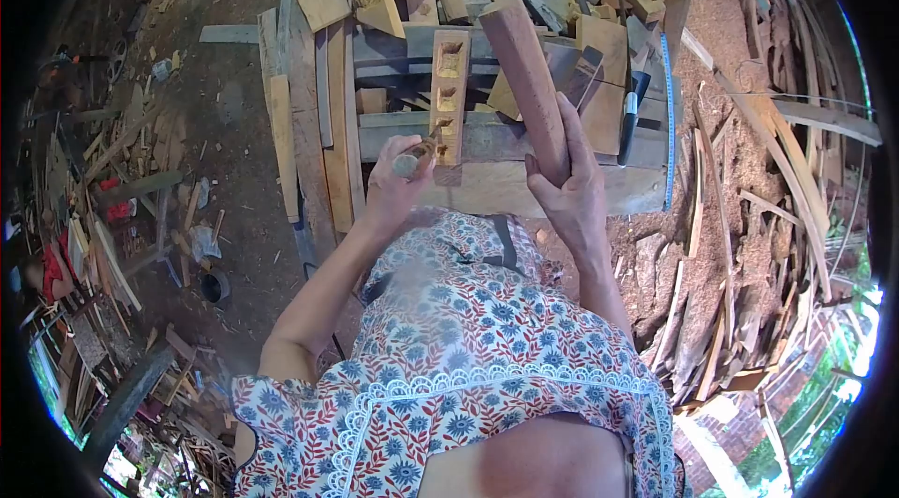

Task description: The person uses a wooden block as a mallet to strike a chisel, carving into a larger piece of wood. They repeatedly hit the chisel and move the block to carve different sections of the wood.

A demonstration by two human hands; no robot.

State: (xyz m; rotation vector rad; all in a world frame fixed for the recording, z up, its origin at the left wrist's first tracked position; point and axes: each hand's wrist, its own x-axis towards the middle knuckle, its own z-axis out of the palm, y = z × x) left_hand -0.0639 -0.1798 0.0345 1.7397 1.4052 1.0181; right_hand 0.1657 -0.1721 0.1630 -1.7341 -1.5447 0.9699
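My left hand [401,175] is closed round a chisel [405,165], whose round handle end faces up at me. Its blade points down at the lower end of a wooden block [450,39] with several square holes cut in a row. In my right hand [571,182] is a long, thick, reddish-brown wooden bar [524,77], gripped at its near end and tilted up to the left, apart from the chisel. The holed block lies lengthwise on the bench in front of me. The chisel's tip is partly hidden by my left fingers.
The wooden workbench [599,194] bears several wood blocks, some hollowed, around its back. A tool with a black and pale blue handle [629,114] lies at the right, near a blue measuring strip [669,124]. Planks [281,147] line the left side; scrap wood and shavings cover the ground.
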